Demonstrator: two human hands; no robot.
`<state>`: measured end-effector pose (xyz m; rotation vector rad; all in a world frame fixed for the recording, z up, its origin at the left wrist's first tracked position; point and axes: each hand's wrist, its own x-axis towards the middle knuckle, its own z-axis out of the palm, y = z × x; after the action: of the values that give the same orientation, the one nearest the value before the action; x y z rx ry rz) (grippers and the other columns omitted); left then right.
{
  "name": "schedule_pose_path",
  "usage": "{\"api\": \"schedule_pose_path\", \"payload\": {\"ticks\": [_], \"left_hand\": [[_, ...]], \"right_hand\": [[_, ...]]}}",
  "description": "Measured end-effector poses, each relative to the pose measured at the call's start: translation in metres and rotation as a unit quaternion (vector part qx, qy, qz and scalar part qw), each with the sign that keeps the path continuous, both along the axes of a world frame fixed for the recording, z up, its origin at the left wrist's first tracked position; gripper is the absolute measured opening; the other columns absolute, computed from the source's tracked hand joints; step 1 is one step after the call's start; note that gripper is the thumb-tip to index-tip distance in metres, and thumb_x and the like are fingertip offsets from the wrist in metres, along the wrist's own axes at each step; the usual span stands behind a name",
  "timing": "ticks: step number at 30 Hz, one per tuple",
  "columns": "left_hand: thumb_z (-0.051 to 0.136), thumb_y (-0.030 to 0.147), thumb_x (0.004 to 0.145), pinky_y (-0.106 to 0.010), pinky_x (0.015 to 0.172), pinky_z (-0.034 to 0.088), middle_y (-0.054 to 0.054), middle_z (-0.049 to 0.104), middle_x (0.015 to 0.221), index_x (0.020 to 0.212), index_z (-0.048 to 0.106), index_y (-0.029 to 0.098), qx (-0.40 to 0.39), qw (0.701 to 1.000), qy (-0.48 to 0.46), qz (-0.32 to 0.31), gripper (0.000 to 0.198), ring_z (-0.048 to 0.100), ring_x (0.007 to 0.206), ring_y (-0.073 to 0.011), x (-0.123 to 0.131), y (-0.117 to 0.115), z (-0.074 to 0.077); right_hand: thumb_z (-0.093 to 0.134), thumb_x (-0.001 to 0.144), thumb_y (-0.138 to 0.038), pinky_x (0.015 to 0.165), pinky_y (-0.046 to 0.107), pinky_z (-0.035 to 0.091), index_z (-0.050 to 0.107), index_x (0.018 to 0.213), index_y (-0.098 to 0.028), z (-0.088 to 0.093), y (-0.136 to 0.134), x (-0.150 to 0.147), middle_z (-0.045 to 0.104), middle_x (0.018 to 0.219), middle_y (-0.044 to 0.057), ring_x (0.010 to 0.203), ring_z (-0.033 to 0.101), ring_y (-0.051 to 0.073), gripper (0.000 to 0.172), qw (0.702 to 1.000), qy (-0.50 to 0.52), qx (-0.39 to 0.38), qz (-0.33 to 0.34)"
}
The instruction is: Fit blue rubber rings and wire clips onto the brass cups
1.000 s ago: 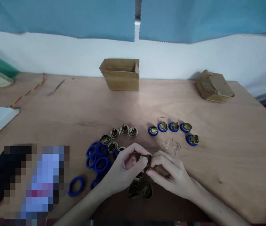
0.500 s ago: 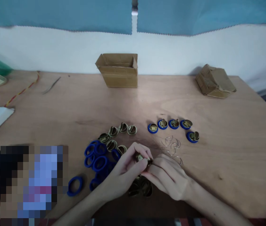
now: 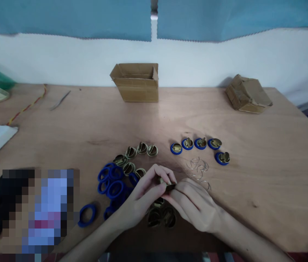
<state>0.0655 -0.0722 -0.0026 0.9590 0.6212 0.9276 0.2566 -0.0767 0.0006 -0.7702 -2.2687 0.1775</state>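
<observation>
My left hand [image 3: 140, 203] is closed, pinching a small brass-coloured round metal piece [image 3: 171, 186] between thumb and fingers. My right hand [image 3: 197, 205] is closed too, its bent fingertips against the right side of that piece; whether they hold anything else is hidden. Several similar brass pieces [image 3: 154, 218] lie below my hands, in shadow. More round metal pieces with raised flaps [image 3: 130, 152] sit beyond my left hand. A pile of blue rings [image 3: 115, 189] is left of it. Thin open wire rings [image 3: 197, 165] lie beyond my right hand.
Several brass pieces seated in blue rings [image 3: 200, 143] form an arc at right. One blue ring [image 3: 87, 215] lies apart at left, beside a pixelated patch. An open cardboard box [image 3: 140, 90] and a crumpled box [image 3: 248, 95] stand at the back. A cord [image 3: 28, 106] lies far left.
The brass piece between my fingers has turned and now shows a flatter edge. My hands stay in nearly the same place.
</observation>
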Motion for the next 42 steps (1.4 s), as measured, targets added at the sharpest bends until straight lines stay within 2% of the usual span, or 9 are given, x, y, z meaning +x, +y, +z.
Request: {"api": "schedule_pose_path", "payload": {"ticks": [17,19,21,24,28,34,37,39,42], "left_hand": [[0.057,0.032,0.1,-0.03,0.094,0.042,-0.006,0.06,0.108,0.104,0.061,0.022,0.011,1.0,-0.022,-0.003,0.011,0.055,0.103,-0.0185,0.002,0.003,-0.001],[0.059,0.03,0.1,-0.03,0.094,0.043,-0.006,0.06,0.107,0.105,0.062,0.022,0.026,0.999,-0.017,0.011,0.01,0.056,0.102,-0.0179,0.002,0.005,0.001],[0.06,0.029,0.099,-0.03,0.093,0.045,-0.006,0.06,0.108,0.106,0.062,0.022,0.035,0.999,-0.013,0.027,0.009,0.058,0.101,-0.0176,0.001,0.007,0.003],[0.062,0.026,0.098,-0.03,0.093,0.047,-0.006,0.062,0.11,0.104,0.061,0.023,0.035,0.998,-0.008,0.042,0.008,0.06,0.102,-0.018,-0.001,0.008,0.002],[0.067,0.024,0.094,-0.03,0.093,0.048,-0.006,0.063,0.113,0.102,0.061,0.023,0.038,0.997,0.003,0.064,0.011,0.06,0.106,-0.0184,-0.001,0.007,0.0],[0.07,0.019,0.09,-0.03,0.092,0.052,-0.007,0.063,0.113,0.102,0.061,0.022,0.042,0.998,0.026,0.049,0.015,0.063,0.106,-0.0185,0.005,0.002,0.0],[0.071,0.014,0.087,-0.028,0.091,0.053,-0.005,0.065,0.111,0.1,0.062,0.022,0.055,0.995,0.06,0.057,0.018,0.065,0.105,-0.0171,0.008,0.0,0.001],[0.074,0.013,0.085,-0.028,0.09,0.054,-0.004,0.066,0.11,0.101,0.061,0.023,0.075,0.99,0.087,0.08,0.023,0.066,0.102,-0.0167,0.009,-0.001,0.002],[0.082,0.013,0.077,-0.03,0.092,0.055,-0.004,0.069,0.11,0.102,0.063,0.024,0.114,0.969,0.146,0.161,0.034,0.067,0.105,-0.0192,0.009,0.0,0.002]], "right_hand": [[0.059,0.1,-0.014,0.06,0.031,0.053,0.068,0.096,-0.015,0.002,0.003,0.001,0.069,0.078,0.006,0.068,0.063,0.017,0.01,0.999,0.033,-0.026,0.008],[0.062,0.099,-0.016,0.063,0.031,0.056,0.065,0.103,-0.016,0.002,0.004,0.001,0.07,0.083,0.006,0.073,0.066,0.018,0.005,0.996,0.063,-0.056,0.002],[0.065,0.098,-0.022,0.064,0.03,0.056,0.059,0.107,-0.018,0.0,0.005,0.001,0.069,0.084,0.004,0.074,0.066,0.017,0.011,0.988,0.115,-0.098,-0.019],[0.069,0.095,-0.028,0.061,0.027,0.053,0.053,0.098,-0.022,-0.006,0.007,0.001,0.063,0.08,-0.001,0.068,0.063,0.014,0.017,0.966,0.177,-0.177,-0.069],[0.062,0.095,-0.018,0.058,0.023,0.049,0.051,0.089,-0.023,-0.008,0.01,0.0,0.056,0.077,-0.003,0.063,0.059,0.011,0.014,0.942,0.189,-0.261,-0.097],[0.059,0.09,-0.009,0.051,0.021,0.04,0.046,0.082,-0.024,-0.005,0.009,-0.003,0.045,0.067,-0.007,0.055,0.049,0.009,0.021,0.956,0.173,-0.217,-0.091],[0.055,0.091,-0.008,0.052,0.021,0.041,0.045,0.084,-0.025,-0.007,0.008,-0.003,0.04,0.067,-0.008,0.055,0.049,0.009,0.021,0.958,0.161,-0.22,-0.086],[0.056,0.092,-0.009,0.051,0.022,0.04,0.045,0.084,-0.025,-0.007,0.008,-0.002,0.04,0.067,-0.007,0.054,0.049,0.01,0.02,0.959,0.156,-0.219,-0.084],[0.059,0.092,-0.012,0.048,0.022,0.037,0.046,0.084,-0.024,-0.006,0.009,0.001,0.039,0.065,-0.008,0.051,0.044,0.009,0.02,0.964,0.157,-0.195,-0.092]]}}
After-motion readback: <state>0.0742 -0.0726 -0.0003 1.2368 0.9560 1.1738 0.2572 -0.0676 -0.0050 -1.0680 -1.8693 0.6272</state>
